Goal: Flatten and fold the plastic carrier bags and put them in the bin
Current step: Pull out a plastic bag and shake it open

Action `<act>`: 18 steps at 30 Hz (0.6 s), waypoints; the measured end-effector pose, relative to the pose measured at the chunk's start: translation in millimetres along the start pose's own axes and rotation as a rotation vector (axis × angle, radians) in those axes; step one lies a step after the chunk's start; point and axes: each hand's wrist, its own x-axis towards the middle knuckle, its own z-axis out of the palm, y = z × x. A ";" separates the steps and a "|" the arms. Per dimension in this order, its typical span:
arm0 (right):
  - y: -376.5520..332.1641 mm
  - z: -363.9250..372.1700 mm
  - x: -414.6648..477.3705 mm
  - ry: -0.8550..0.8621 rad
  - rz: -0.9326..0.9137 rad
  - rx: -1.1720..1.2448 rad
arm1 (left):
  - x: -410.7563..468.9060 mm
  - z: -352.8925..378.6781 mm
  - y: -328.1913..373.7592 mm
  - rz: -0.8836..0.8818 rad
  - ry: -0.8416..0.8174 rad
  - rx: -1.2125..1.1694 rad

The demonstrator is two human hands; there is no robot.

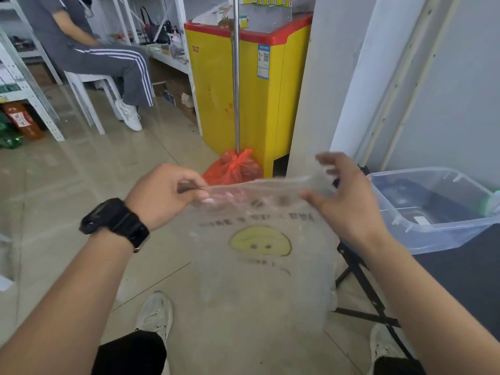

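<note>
Standing on a glossy tiled floor, facing a yellow freezer. Holding the bag up in the air over that floor, well short of the bin, with the smiley print upside down and the body hanging limp and wrinkled below the top edge. Not yet flattened, judging by the creases, and not yet folded. Off to the right, on a dark table, the bin: clear-walled, open-topped, with something dark inside. Beyond the hands, at the foot of the freezer, a knotted red bag. Pinching the top edge firmly with the left hand, fingers curled round the film. Offering far less with the right hand: fingers spread wide and blurred, thumb apart from them, with the edge merely running through the gap, not clamped. Likely trouble from that loose side: dropping the right corner and leaving the whole sheet swinging from one pinch, collapsing into a twist. Likely trouble too from working in mid-air with no surface beneath: trapping air, folding in creases, ending with a puffy bundle prone to springing open in the bin. Lesser risk of snagging thin film on the watch.
</note>
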 end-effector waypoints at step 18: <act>-39.7 -10.5 7.7 0.030 -0.217 0.229 | -6.3 54.7 24.9 0.080 -0.084 -0.410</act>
